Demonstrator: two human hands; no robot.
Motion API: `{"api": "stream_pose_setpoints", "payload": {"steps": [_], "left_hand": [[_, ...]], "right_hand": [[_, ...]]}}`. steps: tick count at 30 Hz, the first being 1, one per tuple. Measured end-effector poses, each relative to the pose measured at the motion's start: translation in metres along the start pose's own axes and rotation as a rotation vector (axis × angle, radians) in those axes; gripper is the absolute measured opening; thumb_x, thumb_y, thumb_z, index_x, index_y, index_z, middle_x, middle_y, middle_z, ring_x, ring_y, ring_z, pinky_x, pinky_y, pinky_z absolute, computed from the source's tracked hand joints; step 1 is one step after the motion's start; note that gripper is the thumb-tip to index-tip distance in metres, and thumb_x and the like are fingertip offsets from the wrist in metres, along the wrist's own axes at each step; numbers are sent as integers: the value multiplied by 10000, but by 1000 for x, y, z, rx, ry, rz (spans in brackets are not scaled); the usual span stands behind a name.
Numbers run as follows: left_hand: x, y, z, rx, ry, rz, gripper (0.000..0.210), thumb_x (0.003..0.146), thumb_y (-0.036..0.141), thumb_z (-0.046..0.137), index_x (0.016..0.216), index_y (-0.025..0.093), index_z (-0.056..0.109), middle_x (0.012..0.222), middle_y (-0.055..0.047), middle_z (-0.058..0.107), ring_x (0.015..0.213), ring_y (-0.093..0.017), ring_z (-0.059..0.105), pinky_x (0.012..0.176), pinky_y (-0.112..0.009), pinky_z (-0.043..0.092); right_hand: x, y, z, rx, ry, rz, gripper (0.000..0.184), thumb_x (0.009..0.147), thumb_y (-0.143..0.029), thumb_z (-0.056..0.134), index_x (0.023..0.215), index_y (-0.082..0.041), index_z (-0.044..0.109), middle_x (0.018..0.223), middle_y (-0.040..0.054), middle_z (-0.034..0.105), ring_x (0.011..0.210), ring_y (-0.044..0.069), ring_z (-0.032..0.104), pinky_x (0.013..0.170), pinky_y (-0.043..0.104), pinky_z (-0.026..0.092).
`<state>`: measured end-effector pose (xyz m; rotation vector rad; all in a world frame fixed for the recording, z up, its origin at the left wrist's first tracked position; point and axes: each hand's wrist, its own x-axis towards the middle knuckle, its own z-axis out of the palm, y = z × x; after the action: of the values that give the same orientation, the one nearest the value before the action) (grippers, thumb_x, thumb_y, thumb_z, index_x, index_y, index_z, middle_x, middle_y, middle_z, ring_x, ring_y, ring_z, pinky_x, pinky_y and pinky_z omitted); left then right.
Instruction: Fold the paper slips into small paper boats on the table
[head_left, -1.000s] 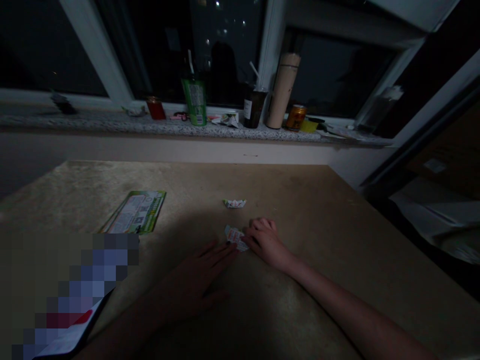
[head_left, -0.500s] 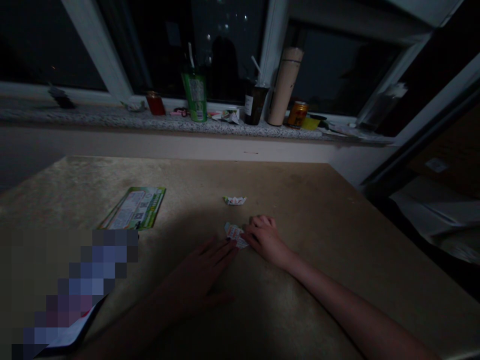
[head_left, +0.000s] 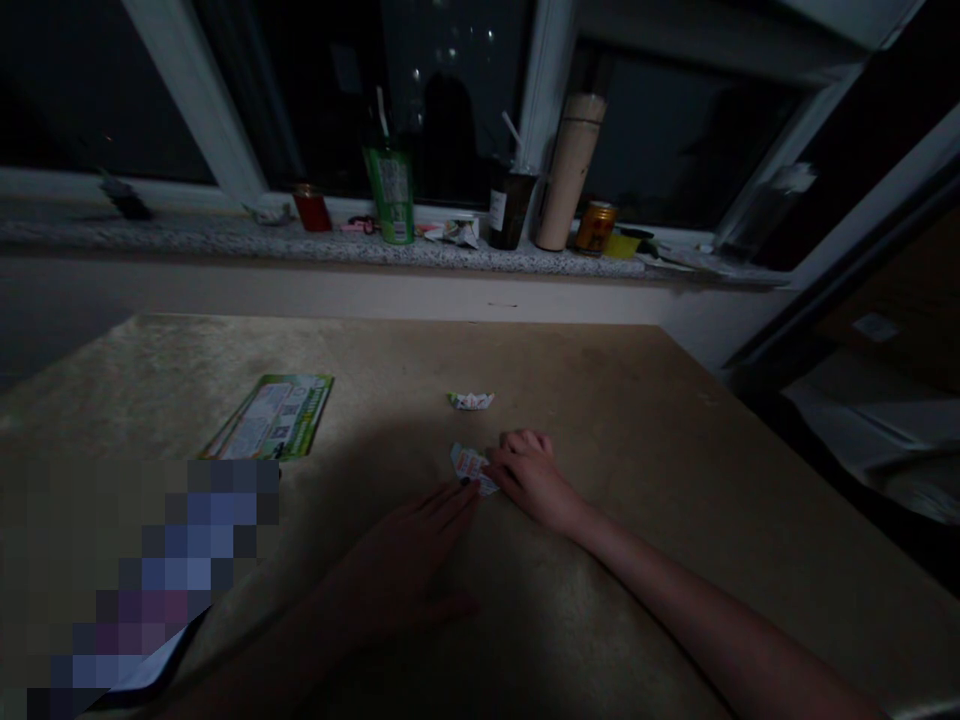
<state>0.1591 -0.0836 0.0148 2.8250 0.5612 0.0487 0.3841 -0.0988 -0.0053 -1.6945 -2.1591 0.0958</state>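
Observation:
A small folded piece of printed paper (head_left: 470, 465) lies on the tabletop between my hands. My left hand (head_left: 409, 545) is stretched flat in shadow, its fingertips resting on the paper's lower left edge and its thumb spread apart. At the paper's right edge, my right hand (head_left: 532, 480) has its fingers curled, with the index finger pressed on the paper; its thumb is hidden. Just beyond them sits a small folded paper boat (head_left: 471, 401), white with a green tip, touched by neither hand.
A stack of green and white leaflets (head_left: 281, 415) lies at the left, near a blurred-out flat object (head_left: 165, 660). On the stone windowsill (head_left: 255, 240) stand a green cup (head_left: 391, 195), a dark cup with a straw (head_left: 510, 210), a tall flask (head_left: 571, 175), a gold can (head_left: 597, 228) and a red jar (head_left: 311, 208).
My left hand has shifted very slightly right along the paper. The right hand, the paper and the boat look nearly the same.

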Motion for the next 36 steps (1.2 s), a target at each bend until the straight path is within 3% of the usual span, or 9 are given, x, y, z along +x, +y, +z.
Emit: {"api": "stream_pose_setpoints", "payload": {"steps": [5, 8, 10, 14, 18, 22, 29, 36], "left_hand": [[1, 3, -6, -51, -24, -29, 825, 821, 588, 541, 1453, 142, 253, 1502, -126, 274, 1357, -285, 283, 1096, -417, 260], [1, 4, -8, -94, 9, -15, 789, 834, 564, 534, 1456, 179, 239, 1494, -105, 305, 1354, -279, 291, 1096, -421, 257], [2, 4, -8, -108, 19, 0, 776, 830, 553, 544, 1451, 192, 249, 1489, -95, 318, 1350, -279, 298, 1100, -422, 251], [3, 6, -7, -86, 17, -13, 778, 819, 554, 561, 1434, 160, 291, 1485, -108, 322, 1349, -279, 296, 1111, -409, 236], [2, 7, -5, -42, 8, -27, 778, 829, 559, 544, 1422, 111, 312, 1469, -135, 344, 1346, -281, 301, 1113, -401, 230], [1, 6, -3, -25, 12, -16, 793, 830, 556, 541, 1442, 130, 271, 1488, -125, 312, 1355, -285, 283, 1108, -411, 237], [2, 6, -4, -23, 10, -18, 760, 854, 544, 503, 1456, 164, 238, 1492, -110, 306, 1357, -278, 283, 1102, -422, 240], [2, 7, -8, -10, -19, -29, 755, 850, 533, 514, 1443, 134, 273, 1494, -121, 294, 1354, -280, 290, 1103, -429, 243]], "right_hand": [[-8, -2, -12, 131, 80, -68, 164, 941, -282, 472, 1016, -178, 576, 997, 64, 612, 960, 177, 521, 844, 322, 404], [-22, -7, -21, 68, 29, -306, 248, 936, -275, 475, 1162, -232, 569, 1162, 48, 617, 1152, 197, 481, 1030, 416, 321], [-32, -10, -24, 2, -3, -361, 292, 931, -275, 477, 1210, -249, 558, 1224, 38, 601, 1221, 212, 443, 1089, 465, 260], [-42, -15, -22, -28, -39, -345, 333, 921, -284, 493, 1242, -222, 551, 1220, 52, 602, 1219, 215, 456, 1117, 469, 256], [-42, -14, -21, -29, -24, -309, 308, 914, -271, 503, 1205, -216, 589, 1315, 83, 522, 1288, 233, 386, 1121, 490, 253], [-43, -11, -24, -27, 14, -277, 289, 904, -269, 525, 1180, -242, 607, 1346, 75, 493, 1301, 244, 363, 1111, 528, 249], [-45, -11, -19, -8, 63, -225, 259, 923, -219, 486, 1134, -260, 630, 1189, 47, 592, 1212, 212, 446, 1090, 499, 288], [-46, -9, -17, -17, 127, -163, 215, 918, -252, 500, 1046, -237, 672, 1105, 78, 587, 1132, 225, 482, 1075, 511, 284]]}}
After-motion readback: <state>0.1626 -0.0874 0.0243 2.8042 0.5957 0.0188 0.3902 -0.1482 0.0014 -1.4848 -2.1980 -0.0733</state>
